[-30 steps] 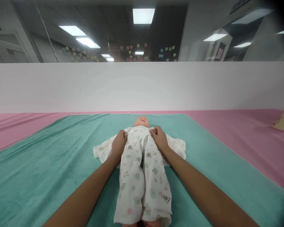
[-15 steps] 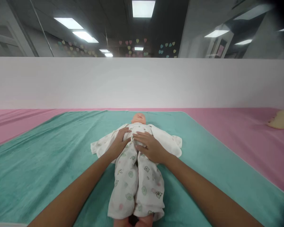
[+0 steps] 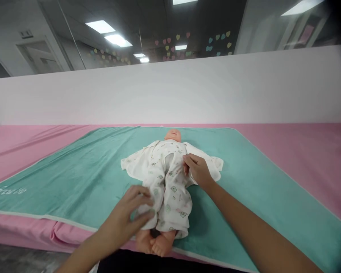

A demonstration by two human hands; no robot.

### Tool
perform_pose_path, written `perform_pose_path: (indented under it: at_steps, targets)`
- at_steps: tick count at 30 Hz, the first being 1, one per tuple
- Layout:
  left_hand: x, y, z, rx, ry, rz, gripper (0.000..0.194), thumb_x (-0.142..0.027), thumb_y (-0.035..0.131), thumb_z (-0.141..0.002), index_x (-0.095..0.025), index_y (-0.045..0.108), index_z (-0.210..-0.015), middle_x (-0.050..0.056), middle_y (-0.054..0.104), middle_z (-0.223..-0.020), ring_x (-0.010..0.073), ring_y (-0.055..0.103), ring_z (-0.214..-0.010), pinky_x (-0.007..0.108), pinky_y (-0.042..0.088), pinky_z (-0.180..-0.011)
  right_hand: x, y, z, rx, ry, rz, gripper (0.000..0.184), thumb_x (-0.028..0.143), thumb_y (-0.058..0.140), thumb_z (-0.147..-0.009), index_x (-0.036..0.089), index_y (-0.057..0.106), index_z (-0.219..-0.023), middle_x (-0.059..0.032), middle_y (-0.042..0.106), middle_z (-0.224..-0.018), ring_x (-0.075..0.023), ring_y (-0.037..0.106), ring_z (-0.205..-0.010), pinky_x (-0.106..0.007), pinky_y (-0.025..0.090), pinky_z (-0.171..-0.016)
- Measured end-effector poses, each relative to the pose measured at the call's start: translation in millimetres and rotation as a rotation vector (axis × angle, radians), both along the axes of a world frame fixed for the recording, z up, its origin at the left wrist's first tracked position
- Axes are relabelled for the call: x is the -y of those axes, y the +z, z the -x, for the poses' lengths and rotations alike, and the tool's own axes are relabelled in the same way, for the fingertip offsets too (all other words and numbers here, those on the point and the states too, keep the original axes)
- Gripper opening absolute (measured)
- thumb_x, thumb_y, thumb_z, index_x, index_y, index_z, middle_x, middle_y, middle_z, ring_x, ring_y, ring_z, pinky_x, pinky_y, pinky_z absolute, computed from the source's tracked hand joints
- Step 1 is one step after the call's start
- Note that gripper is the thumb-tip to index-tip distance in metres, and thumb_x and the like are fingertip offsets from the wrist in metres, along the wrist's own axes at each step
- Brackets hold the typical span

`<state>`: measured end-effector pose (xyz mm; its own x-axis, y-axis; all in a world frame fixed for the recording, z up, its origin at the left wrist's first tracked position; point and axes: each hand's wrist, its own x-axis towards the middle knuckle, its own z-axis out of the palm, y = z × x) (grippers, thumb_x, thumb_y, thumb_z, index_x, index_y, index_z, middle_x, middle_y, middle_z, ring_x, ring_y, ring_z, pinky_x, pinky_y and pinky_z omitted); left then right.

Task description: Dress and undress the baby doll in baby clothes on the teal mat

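Note:
A baby doll [image 3: 173,134] lies on its back with its head away from me, dressed in a white long-sleeved top [image 3: 139,161] and white printed trousers [image 3: 174,201]. The bare feet [image 3: 160,244] stick out toward me at the near edge. My right hand [image 3: 197,170] is at the doll's waist on the right side, its fingers curled together against the clothing; whether cloth is between them is hidden. Over the trouser leg on the left hovers my left hand [image 3: 130,212], fingers apart and bent, slightly blurred, holding nothing.
Under the doll is a green blanket [image 3: 88,178] with light edging and white lettering at the left, spread over a pink cover [image 3: 287,151]. Behind stands a low white wall [image 3: 170,94] with a reflective glass panel [image 3: 147,30] above. The padded surface ends just below the doll's feet.
My left hand has left the doll's belly and come back toward the lower legs. My right hand has shifted to the waist's right side and curled its fingers. The view has tilted and turned.

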<state>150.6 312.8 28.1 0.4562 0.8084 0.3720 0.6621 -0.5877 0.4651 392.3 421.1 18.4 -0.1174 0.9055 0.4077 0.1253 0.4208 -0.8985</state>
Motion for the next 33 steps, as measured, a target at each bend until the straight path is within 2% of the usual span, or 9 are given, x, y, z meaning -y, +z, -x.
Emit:
perform_pose_path:
  at_steps: [3,7,10,13,19,22,26,30,33]
  targets:
    - [40.1,-5.8,0.7,-0.186,0.035,-0.085,0.016,-0.023,0.055,-0.079,-0.025,0.058,-0.095,0.007,0.052,-0.109,0.0206,0.05,-0.1,0.031,0.048,-0.079,23.0,5.1,-0.1,0.294,0.084,-0.14,0.046,0.042,0.041,-0.087,0.018,0.039,-0.049,0.0023,0.041,-0.045,-0.0089,0.036,-0.044,-0.025,0.029,-0.047]
    - [55.4,-17.0,4.0,-0.258,0.121,-0.145,0.021,-0.022,0.047,-0.085,-0.024,0.054,-0.105,0.007,0.053,-0.103,0.0185,0.052,-0.093,0.029,0.047,-0.076,83.0,0.8,9.6,0.674,0.259,-0.42,0.037,0.041,0.049,-0.084,0.019,0.046,-0.055,0.0013,0.047,-0.054,-0.0104,0.04,-0.052,-0.027,0.028,-0.052]
    - [54.6,-25.8,6.7,-0.293,0.109,-0.251,0.019,-0.02,0.044,-0.087,-0.022,0.053,-0.104,0.006,0.057,-0.094,0.0186,0.053,-0.085,0.031,0.045,-0.074,125.6,-19.7,13.1,0.691,0.19,-0.406,0.014,0.036,0.053,-0.082,0.023,0.057,-0.081,-0.0033,0.057,-0.076,-0.0167,0.05,-0.07,-0.03,0.036,-0.061]
    - [53.1,-32.5,7.0,-0.318,0.085,-0.348,0.017,-0.018,0.043,-0.087,-0.021,0.053,-0.1,0.005,0.06,-0.09,0.0199,0.053,-0.08,0.034,0.044,-0.071,147.3,-42.0,13.5,0.653,0.042,-0.33,0.013,0.024,0.049,-0.084,0.026,0.054,-0.096,-0.0067,0.057,-0.095,-0.0216,0.051,-0.084,-0.036,0.041,-0.07]
    - [64.4,-21.8,1.3,0.051,0.153,-0.04,0.014,-0.023,0.034,-0.09,-0.023,0.047,-0.084,0.003,0.057,-0.08,0.0151,0.054,-0.072,0.026,0.047,-0.065,151.1,-53.4,18.0,0.561,-0.116,-0.209,0.018,0.01,0.048,-0.073,0.025,0.046,-0.083,-0.0046,0.054,-0.085,-0.0228,0.05,-0.079,-0.039,0.042,-0.069]
    - [76.7,-12.2,2.5,0.179,0.133,0.102,0.015,-0.025,0.033,-0.09,-0.025,0.045,-0.081,0.002,0.056,-0.075,0.014,0.054,-0.068,0.023,0.048,-0.062,156.1,-45.8,17.9,0.392,-0.079,-0.143,0.019,0.009,0.048,-0.069,0.025,0.041,-0.078,-0.0024,0.05,-0.076,-0.0192,0.048,-0.071,-0.034,0.043,-0.064]
    - [85.6,-12.7,9.5,0.098,0.051,0.184,0.014,-0.026,0.037,-0.089,-0.026,0.047,-0.079,0.0,0.059,-0.075,0.0133,0.056,-0.067,0.022,0.049,-0.062,165.5,-33.4,12.3,0.364,0.124,-0.144,0.018,0.01,0.047,-0.071,0.025,0.043,-0.079,-0.001,0.052,-0.076,-0.0163,0.05,-0.069,-0.029,0.043,-0.063]
    - [77.0,-22.7,18.1,-0.025,-0.02,-0.055,0.007,-0.026,0.046,-0.086,-0.028,0.051,-0.09,0.0,0.063,-0.08,0.0128,0.059,-0.071,0.02,0.051,-0.064,151.9,-20.3,-3.2,0.468,0.204,-0.073,0.006,0.02,0.047,-0.081,0.025,0.048,-0.076,0.0003,0.056,-0.074,-0.0147,0.052,-0.067,-0.027,0.043,-0.061]
    - [62.5,-28.1,16.7,-0.211,-0.056,-0.419,0.04,-0.037,0.056,-0.079,-0.025,0.049,-0.116,0.008,0.061,-0.111,0.0205,0.056,-0.101,0.029,0.051,-0.08,113.8,-13.0,-20.4,0.617,0.033,-0.081,0.012,0.024,0.042,-0.085,0.024,0.053,-0.082,-0.0025,0.057,-0.081,-0.0172,0.053,-0.074,-0.032,0.044,-0.067]
